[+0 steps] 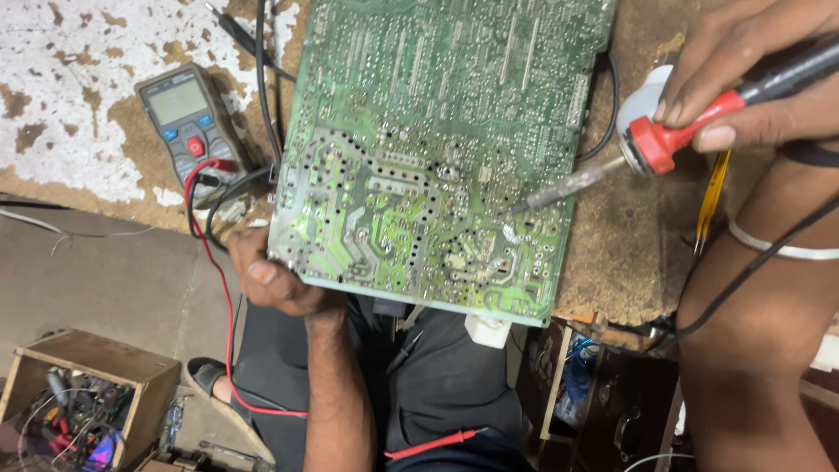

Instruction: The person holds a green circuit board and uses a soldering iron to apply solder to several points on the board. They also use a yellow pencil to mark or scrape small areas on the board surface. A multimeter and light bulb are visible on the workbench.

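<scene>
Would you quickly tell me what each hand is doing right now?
Left hand: closed on the lower left corner of the green circuit board.
Right hand: closed on the soldering iron, tip at the board.

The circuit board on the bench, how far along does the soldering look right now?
Done: the green circuit board lies solder side up on the worn bench, with the multimeter set aside. In hand: the left hand steadies the board's near corner while the right hand holds the soldering iron, tip at a joint near the right edge. Left: which joints are finished cannot be told.
</scene>
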